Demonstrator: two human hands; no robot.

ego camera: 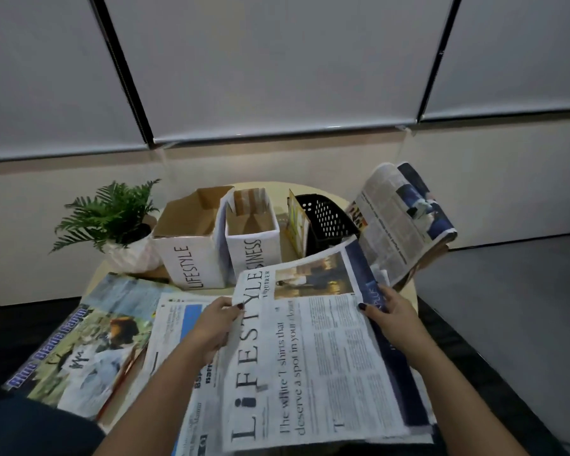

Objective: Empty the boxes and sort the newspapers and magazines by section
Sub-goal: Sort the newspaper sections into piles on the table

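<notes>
— Two hands were on one paper, weren't they?

— Yes. The left hand [218,319] pinched the Lifestyle section [310,350] at its masthead edge, thumb on top and fingers curled under. The right hand [390,312] gripped the opposite long edge, over the dark blue strip.

— And how did the paper lie?

— Its long axis ran away from the person, from the lap up toward the boxes, with the masthead reading sideways along the left edge. The far end was lifted and curling, so the sheet was held rather than resting flat.

— Where did it need to go?

— I judged the LIFESTYLE box [191,248], which stood open ahead and to the left, just beyond the far-left corner of the paper. The BUSINESS box [252,240] stood touching or just beside it on the right, straight ahead of the paper's far end and partly hidden by it.

— So which hand was nearer?

— The left, clearly. The right would have had to cross over.

— Anything in the way?

— Another newspaper [178,327] lay under the left forearm, and a magazine [79,340] farther left. A black basket [326,218] and an open magazine [405,222] sat on the right, well off that path.
</notes>
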